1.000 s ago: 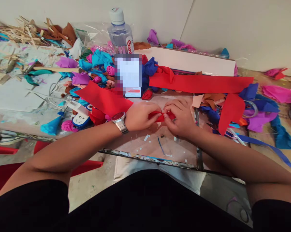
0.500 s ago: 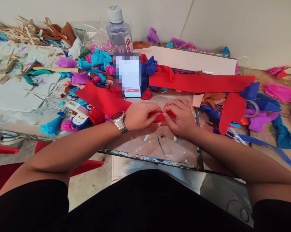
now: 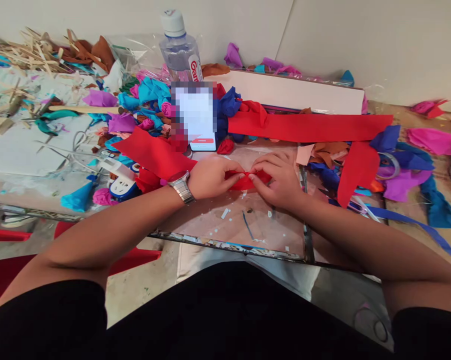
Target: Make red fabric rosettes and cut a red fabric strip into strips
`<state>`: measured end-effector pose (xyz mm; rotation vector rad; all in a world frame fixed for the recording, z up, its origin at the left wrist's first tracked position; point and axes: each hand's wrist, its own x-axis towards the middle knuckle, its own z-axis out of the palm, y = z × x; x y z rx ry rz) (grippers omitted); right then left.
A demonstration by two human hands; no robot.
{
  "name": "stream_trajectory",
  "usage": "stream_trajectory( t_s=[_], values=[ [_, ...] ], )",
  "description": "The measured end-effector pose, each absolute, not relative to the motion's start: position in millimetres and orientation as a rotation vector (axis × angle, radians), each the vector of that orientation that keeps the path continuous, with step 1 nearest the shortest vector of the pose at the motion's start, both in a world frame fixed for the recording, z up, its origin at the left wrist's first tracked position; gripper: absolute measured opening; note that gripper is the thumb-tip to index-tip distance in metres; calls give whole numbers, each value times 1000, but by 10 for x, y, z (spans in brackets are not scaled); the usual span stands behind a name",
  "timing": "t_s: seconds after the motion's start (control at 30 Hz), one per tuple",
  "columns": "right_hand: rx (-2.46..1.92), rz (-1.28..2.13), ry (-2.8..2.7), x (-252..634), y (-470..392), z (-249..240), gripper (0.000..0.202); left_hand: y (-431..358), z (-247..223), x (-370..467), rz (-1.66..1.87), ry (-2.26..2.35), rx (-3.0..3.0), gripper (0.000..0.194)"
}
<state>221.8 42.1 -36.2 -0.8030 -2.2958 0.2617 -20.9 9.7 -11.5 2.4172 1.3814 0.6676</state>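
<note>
A small piece of red crepe paper (image 3: 247, 182) is pinched between both hands above the front of the table. My left hand (image 3: 216, 177), with a silver watch (image 3: 182, 187) on its wrist, grips the paper's left part between thumb and fingers. From the right, my right hand (image 3: 277, 179) pinches the same piece, its thumb tip close to the left one. Part of the paper is hidden by the fingers. Just behind the hands lies a small red rolled paper (image 3: 225, 146). A wide red strip (image 3: 308, 128) stretches across the table behind my right hand.
A phone (image 3: 195, 117) leans before a clear bottle (image 3: 181, 55). Crumpled coloured paper surrounds them. At left are a power strip (image 3: 124, 187), green-handled pliers (image 3: 47, 125) and wooden sticks (image 3: 34, 52). Scissors (image 3: 361, 207) and a tape roll (image 3: 389, 166) lie at right.
The thumb tips are slightly farther apart along the red paper, and more of its middle shows between them. The whole view has shifted a little.
</note>
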Motion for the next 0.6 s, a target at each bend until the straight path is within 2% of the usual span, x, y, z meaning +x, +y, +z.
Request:
stream_trajectory(
  t_s=[0.6],
  values=[
    [-877,364,-2300,2213,441,-372,9,115,-117,-210,774,1407,2347,24]
  ],
)
